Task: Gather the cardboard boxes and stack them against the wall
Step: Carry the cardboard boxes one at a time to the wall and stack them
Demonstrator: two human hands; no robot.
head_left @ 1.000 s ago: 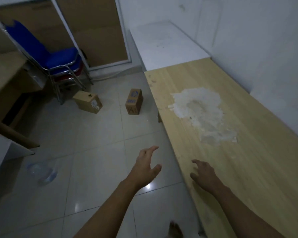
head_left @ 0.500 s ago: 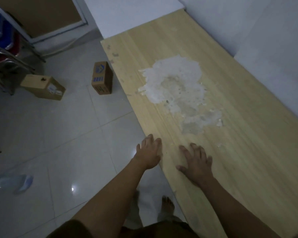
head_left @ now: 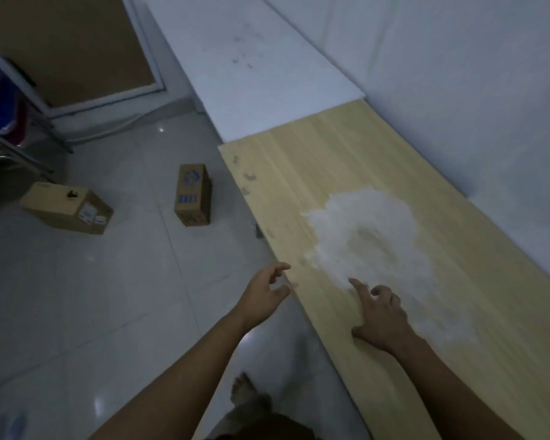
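Two cardboard boxes lie on the tiled floor. A small upright box with blue print [head_left: 192, 195] stands close to the wooden table's near corner. A wider, flat box with white labels [head_left: 66, 207] lies further left, by the chair legs. My left hand [head_left: 263, 296] hovers at the table's left edge, fingers apart, holding nothing. On the tabletop rests my right hand [head_left: 378, 315], index finger stretched toward a white patch, also empty. Both hands are well short of the boxes.
The long wooden table [head_left: 458, 344] runs along the white wall [head_left: 473, 90] on the right, with a white worn patch [head_left: 369, 230]. A white table [head_left: 251, 74] adjoins its far end. Stacked blue chairs [head_left: 0, 122] stand at the left. My bare foot [head_left: 245, 389] shows below.
The view has swung up and toward the boxes. My left hand has lifted off the table edge and my right hand has curled its fingers, leaving the index finger extended.
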